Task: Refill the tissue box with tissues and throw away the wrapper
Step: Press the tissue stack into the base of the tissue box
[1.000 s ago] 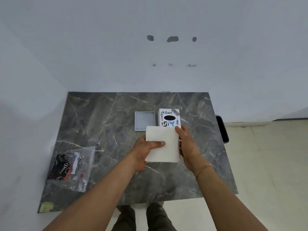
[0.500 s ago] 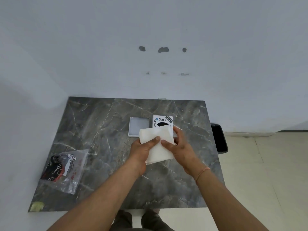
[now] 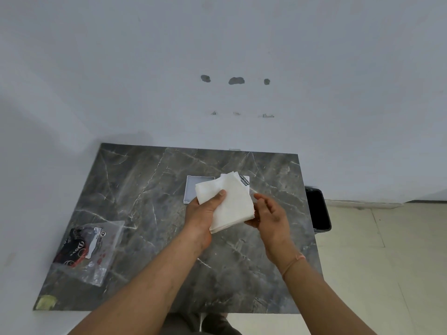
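Tissues [image 3: 229, 204] gripped by left hand [image 3: 205, 211]; right hand [image 3: 271, 216] perhaps touching.

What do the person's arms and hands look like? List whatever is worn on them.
Both forearms are bare, with no sleeves in view. The left hand shows no ring, watch or glove. The right hand is also ungloved, and its fingers show no rings. The only item worn is a thin orange-pink thread bracelet around the right wrist.
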